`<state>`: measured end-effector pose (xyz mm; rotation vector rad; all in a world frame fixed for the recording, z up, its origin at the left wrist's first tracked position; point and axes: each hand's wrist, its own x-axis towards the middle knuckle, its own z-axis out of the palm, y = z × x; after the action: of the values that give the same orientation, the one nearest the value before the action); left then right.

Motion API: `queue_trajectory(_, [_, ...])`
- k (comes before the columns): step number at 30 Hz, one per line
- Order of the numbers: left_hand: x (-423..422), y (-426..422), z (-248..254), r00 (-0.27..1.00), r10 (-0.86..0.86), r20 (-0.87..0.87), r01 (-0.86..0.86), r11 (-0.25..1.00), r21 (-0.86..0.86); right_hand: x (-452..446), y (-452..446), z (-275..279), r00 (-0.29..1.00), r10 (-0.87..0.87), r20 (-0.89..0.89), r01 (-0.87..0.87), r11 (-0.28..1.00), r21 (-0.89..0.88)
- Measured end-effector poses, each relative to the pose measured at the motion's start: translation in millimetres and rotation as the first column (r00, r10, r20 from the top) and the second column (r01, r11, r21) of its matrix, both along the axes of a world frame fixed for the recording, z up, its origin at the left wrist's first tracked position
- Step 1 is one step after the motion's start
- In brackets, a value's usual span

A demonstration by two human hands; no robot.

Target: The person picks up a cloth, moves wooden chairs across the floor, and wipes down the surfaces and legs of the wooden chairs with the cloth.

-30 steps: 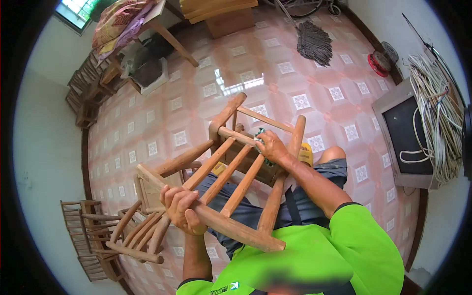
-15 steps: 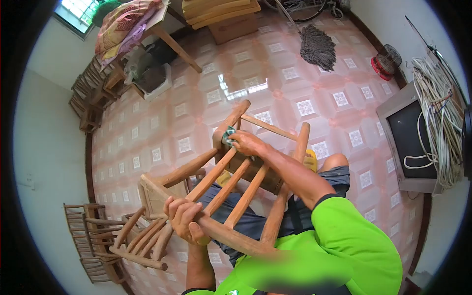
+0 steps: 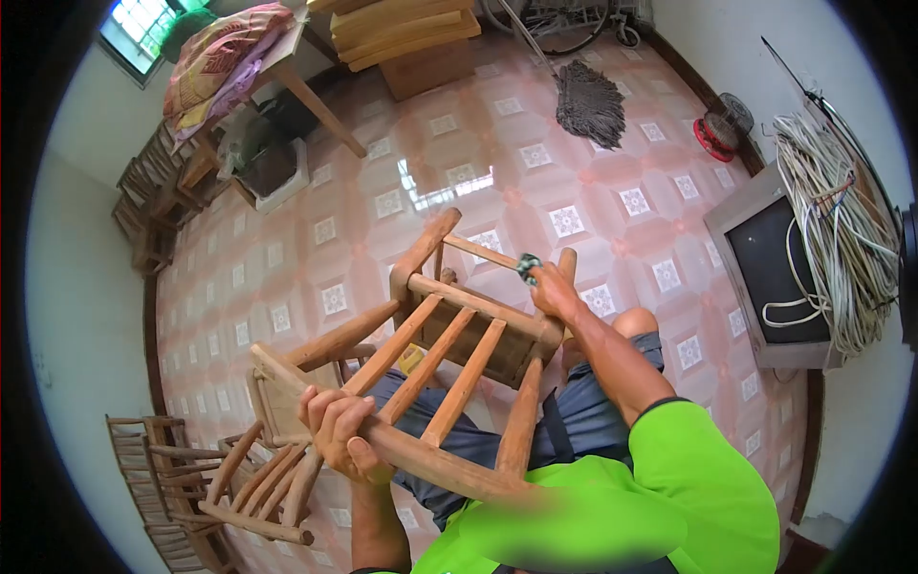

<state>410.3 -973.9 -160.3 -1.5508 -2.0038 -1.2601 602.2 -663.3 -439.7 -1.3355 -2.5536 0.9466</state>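
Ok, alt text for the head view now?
A person's left hand grips the top rail of a wooden chair; the right hand holds a green cloth at its far rung. Around are more wooden chairs, a mop, and a television draped with coiled cable.

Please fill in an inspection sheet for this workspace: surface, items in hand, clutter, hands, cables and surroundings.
Surface: pink patterned tile floor, glossy, with light reflected on it.
Job's things: slatted wooden chair and a green-and-white cloth.
Clutter: mop head on the floor; more wooden chairs along the wall at image left.
Hands: left hand grips the chair's top rail; right hand holds the cloth at a rung.
Cables: pale bundle lying over a boxy television.
Surroundings: white wall; window, upper left.
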Motion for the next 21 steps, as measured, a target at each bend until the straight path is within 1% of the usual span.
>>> queue_trajectory(1, [0.3,-0.1,1.3,1.0,-0.011,0.009,0.011,1.0,-0.016,6.8,-6.4,6.5,0.999,0.028,-0.04,-0.027,0.999,0.046])
queue_trajectory(2, [0.1,-0.2,2.5,1.0,-0.023,0.018,0.023,0.999,-0.03,12.0,-14.6,5.5,0.998,0.035,-0.048,-0.032,0.998,0.052])
queue_trajectory(4, [-1.6,-0.4,-0.7,1.0,-0.013,0.023,0.013,1.0,-0.011,22.6,-29.2,3.0,0.977,0.078,-0.196,-0.028,0.968,0.248])
queue_trajectory(6, [-2.0,-1.5,-0.7,0.998,-0.031,0.049,0.031,1.0,-0.001,30.3,-46.6,29.8,0.967,0.099,-0.235,-0.062,0.985,0.161])
queue_trajectory(8, [-4.3,3.1,5.5,1.0,-0.009,0.017,0.009,1.0,0.025,38.1,-67.3,61.7,0.969,0.064,-0.238,-0.063,0.998,0.008])
queue_trajectory(10, [-11.0,10.3,10.1,0.999,-0.042,0.006,0.041,0.999,0.025,45.7,-81.9,69.9,0.961,0.052,-0.272,-0.042,0.998,0.04])
queue_trajectory(12, [-20.1,19.7,16.8,0.998,-0.068,-0.003,0.068,0.995,0.068,53.5,-91.6,70.1,0.957,0.024,-0.29,-0.037,0.999,-0.038])
queue_trajectory(13, [-23.3,24.0,19.9,0.996,-0.086,-0.004,0.086,0.995,0.044,53.7,-94.7,69.8,0.953,0.026,-0.302,-0.034,0.999,-0.018])
queue_trajectory(14, [-24.5,27.9,21.9,0.995,-0.104,-0.003,0.104,0.994,0.019,53.4,-98.9,74.3,0.926,0.003,-0.376,-0.092,0.971,-0.22])
queue_trajectory(15, [-25.7,32.3,22.8,0.992,-0.123,-0.005,0.123,0.992,0.031,50.2,-104.0,85.0,0.897,-0.037,-0.441,-0.164,0.898,-0.408])
queue_trajectory(16, [-25.1,37.4,23.4,0.991,-0.131,-0.016,0.131,0.99,0.045,41.1,-112.9,93.9,0.783,-0.086,-0.616,-0.28,0.836,-0.472])
queue_trajectory(18, [-23.9,46.4,25.2,0.992,-0.126,-0.006,0.127,0.989,0.071,21.5,-127.5,121.6,0.837,-0.113,-0.535,-0.241,0.803,-0.546])
queue_trajectory(19, [-24.9,46.8,27.3,0.989,-0.149,0.0,0.149,0.987,0.059,14.8,-125.3,123.0,0.825,-0.257,-0.504,-0.213,0.684,-0.698])
queue_trajectory(20, [-24.5,47.2,28.7,0.99,-0.138,-0.009,0.138,0.989,0.058,11.5,-124.9,129.5,0.823,-0.248,-0.511,-0.227,0.681,-0.696])
queue_trajectory(21, [-23.1,49.7,29.7,0.99,-0.14,-0.011,0.14,0.988,0.057,10.2,-125.5,143.3,0.827,-0.233,-0.512,-0.208,0.72,-0.662])
